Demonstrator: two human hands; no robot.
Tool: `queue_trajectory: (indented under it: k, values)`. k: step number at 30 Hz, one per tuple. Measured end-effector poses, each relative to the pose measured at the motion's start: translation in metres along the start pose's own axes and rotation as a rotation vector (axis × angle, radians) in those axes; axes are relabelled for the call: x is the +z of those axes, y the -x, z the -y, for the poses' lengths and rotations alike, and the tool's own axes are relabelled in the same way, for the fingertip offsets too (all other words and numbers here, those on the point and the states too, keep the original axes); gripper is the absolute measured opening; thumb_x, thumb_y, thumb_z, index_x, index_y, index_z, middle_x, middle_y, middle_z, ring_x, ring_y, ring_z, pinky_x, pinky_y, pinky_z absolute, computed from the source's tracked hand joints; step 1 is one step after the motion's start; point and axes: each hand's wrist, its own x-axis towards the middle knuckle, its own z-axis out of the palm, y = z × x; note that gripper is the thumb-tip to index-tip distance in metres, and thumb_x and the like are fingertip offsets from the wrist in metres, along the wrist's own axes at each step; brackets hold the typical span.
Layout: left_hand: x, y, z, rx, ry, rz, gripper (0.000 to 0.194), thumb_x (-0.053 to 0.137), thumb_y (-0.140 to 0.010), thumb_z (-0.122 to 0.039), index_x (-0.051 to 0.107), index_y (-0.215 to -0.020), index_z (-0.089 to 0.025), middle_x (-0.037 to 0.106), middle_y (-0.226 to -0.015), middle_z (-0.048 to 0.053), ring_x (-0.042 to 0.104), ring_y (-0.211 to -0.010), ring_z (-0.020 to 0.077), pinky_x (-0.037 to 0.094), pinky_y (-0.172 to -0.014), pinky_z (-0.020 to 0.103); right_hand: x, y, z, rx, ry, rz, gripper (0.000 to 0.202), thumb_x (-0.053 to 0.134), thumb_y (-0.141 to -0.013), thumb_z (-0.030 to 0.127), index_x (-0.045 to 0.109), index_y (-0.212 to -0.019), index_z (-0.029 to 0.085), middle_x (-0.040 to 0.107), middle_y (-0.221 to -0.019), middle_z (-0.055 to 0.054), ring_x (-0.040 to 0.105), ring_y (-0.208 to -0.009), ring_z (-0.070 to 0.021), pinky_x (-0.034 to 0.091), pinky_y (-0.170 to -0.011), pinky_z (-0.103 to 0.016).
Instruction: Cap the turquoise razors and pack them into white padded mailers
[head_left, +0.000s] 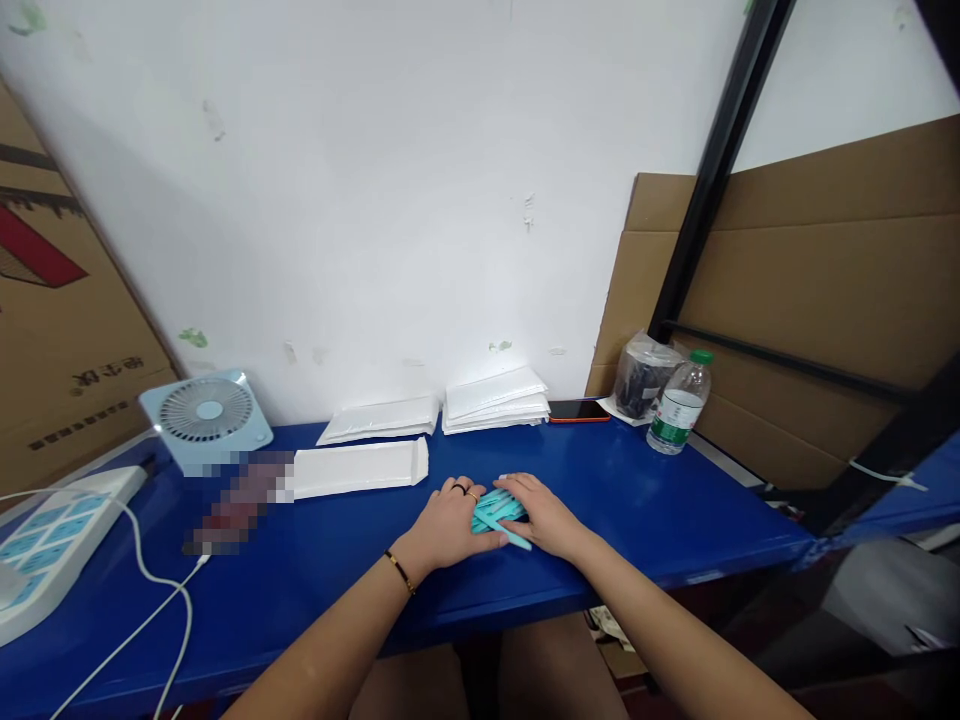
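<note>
A loose bunch of thin teal strips [496, 510] lies near the front of the blue table, with several strips crossing at different angles. I cannot make out what they are made for. My left hand [452, 525] curls around the bunch from the left, its thumb along the near side. From the right, my right hand [546, 518] closes on the same bunch, fingers over its far end and thumb on top. One strip sticks out toward me between the thumbs. The fingers hide part of the bunch.
Behind the hands, on the blue table [600, 500], lie a white padded envelope [356, 468], two stacks of white envelopes [495, 400] and a phone [579, 411]. A water bottle [679, 408] stands right. Left are a fan [208, 410], a power strip [67, 545] and cables.
</note>
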Motion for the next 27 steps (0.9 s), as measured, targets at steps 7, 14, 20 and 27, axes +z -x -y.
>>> queue_trajectory:
  k: [7,14,20,27]
  values:
    - [0.005,-0.006,-0.015,-0.044,-0.172,0.067,0.032,0.053,-0.076,-0.028,0.053,-0.103,-0.011,0.055,-0.103,0.014,0.052,-0.097,0.026,0.041,-0.085,0.037,-0.007,0.005,0.011,-0.078,-0.035,0.052,0.035,0.054,-0.078,0.021,0.051,-0.113,0.022,0.051,-0.122,-0.009,0.041,-0.118,-0.023,0.034,-0.1,-0.039]
    - [0.005,-0.023,-0.023,0.019,-0.238,0.147,0.031,0.055,-0.071,-0.021,0.057,-0.099,-0.006,0.062,-0.093,0.017,0.06,-0.084,0.0281,0.046,-0.074,0.037,-0.013,0.005,0.014,-0.124,0.055,0.077,0.041,0.058,-0.068,0.017,0.049,-0.108,0.017,0.052,-0.112,-0.01,0.046,-0.105,-0.0237,0.038,-0.09,-0.037]
    - [0.005,-0.019,-0.019,0.019,-0.225,0.109,0.026,0.059,-0.069,-0.026,0.059,-0.089,-0.011,0.062,-0.094,0.016,0.058,-0.089,0.0291,0.043,-0.077,0.037,-0.018,-0.011,0.022,-0.056,0.322,0.251,0.029,0.059,-0.067,0.02,0.051,-0.095,0.017,0.056,-0.096,-0.008,0.054,-0.08,-0.0192,0.04,-0.065,-0.026]
    - [-0.007,-0.015,-0.015,-0.067,-0.039,-0.255,0.015,0.052,-0.079,-0.028,0.053,-0.088,-0.017,0.063,-0.073,0.005,0.061,-0.078,0.0221,0.032,-0.092,0.045,-0.098,-0.045,0.054,-0.083,0.338,0.314,0.05,0.073,-0.058,0.037,0.058,-0.105,0.024,0.065,-0.086,-0.002,0.059,-0.075,-0.0206,0.037,-0.06,-0.025]
